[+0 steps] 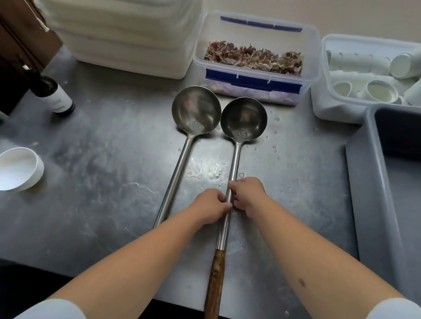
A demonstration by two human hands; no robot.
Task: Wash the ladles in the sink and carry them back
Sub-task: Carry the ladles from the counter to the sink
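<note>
Gripping one ladle with both hands

Both hands pinch the metal shaft of the right ladle (pixel 230 188) at mid-length, left hand (pixel 209 207) just below right hand (pixel 249 195). Its bowl lies beyond the grip, its wooden handle juts over the bench (pixel 97 157) edge. The left ladle (pixel 195 117) lies untouched alongside, bowls touching.

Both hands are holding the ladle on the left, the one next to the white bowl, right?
Not quite. In the head view both the left hand and the right hand hold the right ladle; the left ladle lies untouched.
</note>
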